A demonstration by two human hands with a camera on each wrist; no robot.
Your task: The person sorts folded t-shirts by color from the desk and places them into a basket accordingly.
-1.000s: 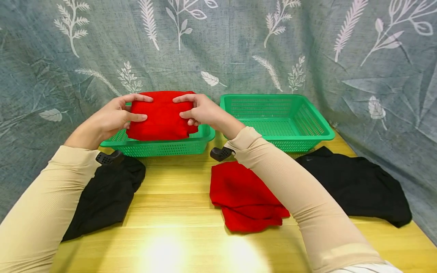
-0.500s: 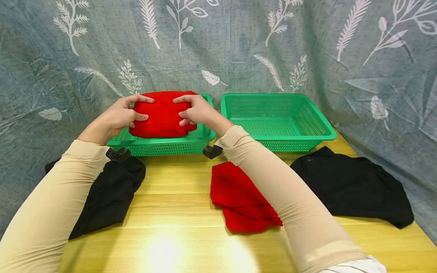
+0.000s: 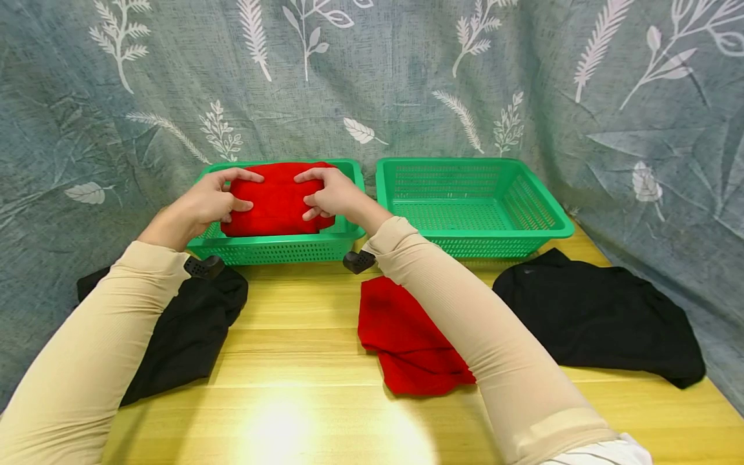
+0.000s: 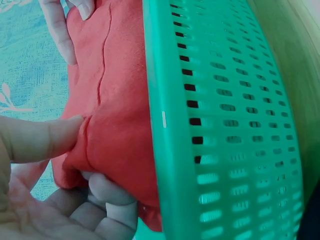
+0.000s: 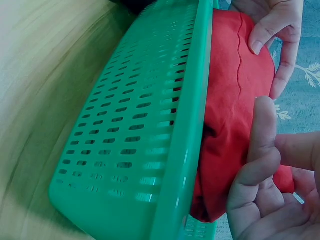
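A folded red garment lies inside the left green basket, low behind its front rim. My left hand grips the garment's left side, thumb on the near face and index finger along the far edge. In the left wrist view, the other fingers curl in against its end. On the opposite side, my right hand holds the garment between thumb and fingers. The right wrist view shows that hand's fingers bent close to the cloth, right beside the basket rim.
Another green basket stands to the right. A crumpled red cloth lies on the wooden table, partly under my right forearm. Black clothes lie at the left and right. A patterned curtain hangs behind the baskets.
Both hands have lowered the folded red garment into the left basket. Earlier it overlapped the front rim; now its lower edge sits behind the rim.
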